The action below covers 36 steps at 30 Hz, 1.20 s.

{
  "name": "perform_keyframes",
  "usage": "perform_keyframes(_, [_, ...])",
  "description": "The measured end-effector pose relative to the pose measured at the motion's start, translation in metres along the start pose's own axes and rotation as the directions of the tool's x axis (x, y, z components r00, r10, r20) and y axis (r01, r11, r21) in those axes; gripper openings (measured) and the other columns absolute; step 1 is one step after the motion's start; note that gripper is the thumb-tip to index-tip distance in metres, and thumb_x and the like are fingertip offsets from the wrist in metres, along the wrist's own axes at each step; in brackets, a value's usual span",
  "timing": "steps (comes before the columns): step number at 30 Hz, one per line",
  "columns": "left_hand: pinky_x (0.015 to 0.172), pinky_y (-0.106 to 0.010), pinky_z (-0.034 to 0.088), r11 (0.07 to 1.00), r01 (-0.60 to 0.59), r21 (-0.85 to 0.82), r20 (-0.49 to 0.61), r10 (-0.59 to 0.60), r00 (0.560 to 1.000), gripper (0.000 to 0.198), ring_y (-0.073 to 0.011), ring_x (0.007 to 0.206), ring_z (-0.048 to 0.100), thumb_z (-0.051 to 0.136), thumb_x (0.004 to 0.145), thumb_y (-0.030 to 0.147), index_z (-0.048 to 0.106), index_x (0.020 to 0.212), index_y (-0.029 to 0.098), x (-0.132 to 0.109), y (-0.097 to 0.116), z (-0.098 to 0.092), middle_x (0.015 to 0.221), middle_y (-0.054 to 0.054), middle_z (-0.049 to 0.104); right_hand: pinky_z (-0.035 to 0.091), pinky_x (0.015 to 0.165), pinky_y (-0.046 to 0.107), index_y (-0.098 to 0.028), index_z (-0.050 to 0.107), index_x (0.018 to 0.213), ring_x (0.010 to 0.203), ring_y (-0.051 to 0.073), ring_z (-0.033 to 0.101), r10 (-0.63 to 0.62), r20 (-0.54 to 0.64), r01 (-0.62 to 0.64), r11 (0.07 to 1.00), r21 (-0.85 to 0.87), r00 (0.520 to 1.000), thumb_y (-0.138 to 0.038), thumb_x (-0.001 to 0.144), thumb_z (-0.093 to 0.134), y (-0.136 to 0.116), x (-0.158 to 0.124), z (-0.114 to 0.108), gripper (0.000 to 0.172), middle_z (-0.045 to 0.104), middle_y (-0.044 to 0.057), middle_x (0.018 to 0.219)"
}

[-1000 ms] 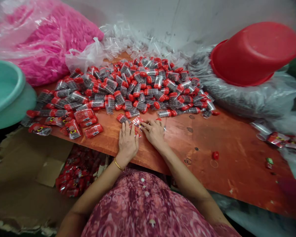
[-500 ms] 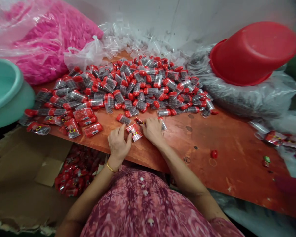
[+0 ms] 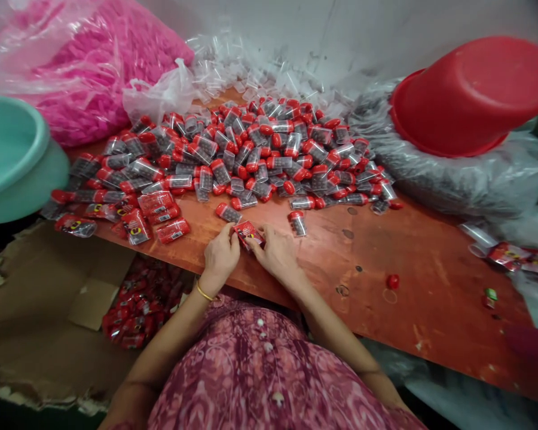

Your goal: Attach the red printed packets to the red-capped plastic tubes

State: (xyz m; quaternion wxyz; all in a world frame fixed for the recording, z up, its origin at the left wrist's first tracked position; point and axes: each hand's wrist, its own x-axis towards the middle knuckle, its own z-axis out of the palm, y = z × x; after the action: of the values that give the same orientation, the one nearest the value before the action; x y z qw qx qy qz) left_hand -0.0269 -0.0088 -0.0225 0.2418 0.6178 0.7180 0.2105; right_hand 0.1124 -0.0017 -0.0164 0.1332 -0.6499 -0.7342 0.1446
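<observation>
A small red printed plastic sleeve [image 3: 248, 232] with a yellow and black picture is between my two hands at the table's front edge. My left hand [image 3: 223, 251] pinches its left side, thumb and fingers closed on it. My right hand [image 3: 275, 254] grips its right side, the thumb lying over the printed face. Just beyond my left hand lies a clear bottle with a red cap [image 3: 228, 212], dark bits inside. Another red-capped bottle [image 3: 297, 223] lies beyond my right hand.
A big heap of red-capped bottles [image 3: 260, 149] covers the middle of the table [image 3: 323, 269]. Red-wrapped bottles [image 3: 173, 230] lie left, near a green basin [image 3: 49, 173]. A red bucket [image 3: 466, 95] rests upside down on a plastic bag [image 3: 443, 179]. Below stands a cardboard box [image 3: 40, 310].
My right hand has come back from the bottle on the right and now holds the sleeve. My left hand has closed on the sleeve's other side. The view has shifted slightly.
</observation>
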Motion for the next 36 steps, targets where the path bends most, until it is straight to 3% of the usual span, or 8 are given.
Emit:
perform_keyframes(7, [0.073,-0.032,0.046,1.0,0.009,0.007,0.006,-0.009,1.0,0.048,-0.0246,0.083,0.066,0.048,0.084,0.045,0.053,0.122,0.016,0.0,-0.004,-0.01,0.085,-0.009,0.071,0.041,0.072,0.031,-0.021,0.063,0.11,0.086,0.023,0.062,-0.059,-0.007,0.059,0.998,-0.019,0.998,-0.043,0.085,0.055,0.009,-0.003,0.003,0.034,0.067,0.009,0.1])
perform_keyframes(12, [0.067,-0.028,0.044,0.998,-0.002,0.058,0.1,-0.003,0.995,0.04,-0.0227,0.08,0.065,0.058,0.078,0.043,0.059,0.112,0.022,0.003,0.003,-0.009,0.078,-0.005,0.07,0.043,0.07,0.027,-0.02,0.069,0.097,0.079,0.018,0.063,-0.063,-0.037,0.068,0.985,0.158,0.997,-0.035,0.085,0.057,0.018,0.005,0.015,0.023,0.07,0.006,0.088])
perform_keyframes(17, [0.067,-0.029,0.043,0.996,-0.02,0.092,0.117,0.009,0.993,0.041,-0.0226,0.081,0.065,0.054,0.081,0.041,0.056,0.118,0.023,0.004,0.003,-0.009,0.083,-0.004,0.07,0.041,0.063,0.025,-0.02,0.073,0.086,0.07,0.015,0.062,-0.135,-0.093,0.146,0.982,0.117,0.986,-0.03,0.09,0.048,0.023,0.008,0.02,0.027,0.069,0.004,0.075])
perform_keyframes(24, [0.07,-0.03,0.044,0.994,0.035,0.099,0.13,-0.048,0.99,0.044,-0.0239,0.084,0.064,0.057,0.079,0.039,0.055,0.119,0.021,0.006,0.006,-0.009,0.084,-0.005,0.069,0.044,0.066,0.026,-0.022,0.071,0.098,0.076,0.016,0.065,-0.13,-0.327,0.194,0.966,0.172,0.936,-0.031,0.09,0.048,0.026,0.005,0.02,0.027,0.072,0.005,0.087])
perform_keyframes(27, [0.069,-0.03,0.044,0.999,0.013,0.036,0.098,-0.017,0.995,0.047,-0.0227,0.081,0.064,0.058,0.079,0.036,0.053,0.122,0.019,0.006,0.002,-0.008,0.079,-0.005,0.068,0.048,0.073,0.029,-0.023,0.071,0.096,0.082,0.018,0.067,-0.115,-0.334,0.233,0.911,0.34,0.936,-0.032,0.088,0.051,0.025,0.005,0.019,0.024,0.073,0.004,0.091])
perform_keyframes(30, [0.07,-0.028,0.044,0.991,-0.086,-0.104,-0.036,0.083,0.996,0.04,-0.0185,0.076,0.062,0.053,0.083,0.032,0.056,0.119,0.015,0.005,-0.003,-0.007,0.081,-0.006,0.067,0.051,0.073,0.029,-0.022,0.071,0.09,0.077,0.017,0.067,-0.04,-0.274,0.195,0.801,0.566,0.961,-0.031,0.084,0.055,0.02,0.004,0.019,0.02,0.074,0.004,0.087])
perform_keyframes(32, [0.069,-0.027,0.044,0.969,-0.161,-0.185,-0.107,0.143,0.984,0.034,-0.0166,0.075,0.06,0.05,0.084,0.033,0.06,0.111,0.014,0.007,-0.005,-0.006,0.085,-0.007,0.067,0.051,0.069,0.028,-0.021,0.071,0.087,0.071,0.016,0.065,0.027,-0.22,0.134,0.719,0.682,0.975,-0.03,0.082,0.056,0.016,0.005,0.022,0.018,0.073,0.003,0.082])
perform_keyframes(36, [0.066,-0.027,0.042,0.958,-0.201,-0.203,-0.1,0.184,0.978,0.028,-0.0164,0.072,0.057,0.053,0.082,0.038,0.067,0.084,0.015,0.019,-0.005,-0.004,0.08,-0.008,0.066,0.049,0.061,0.026,-0.019,0.07,0.086,0.061,0.014,0.059,0.148,-0.172,0.046,0.612,0.789,0.974,-0.029,0.075,0.06,0.012,0.009,0.028,0.018,0.071,0.002,0.076])
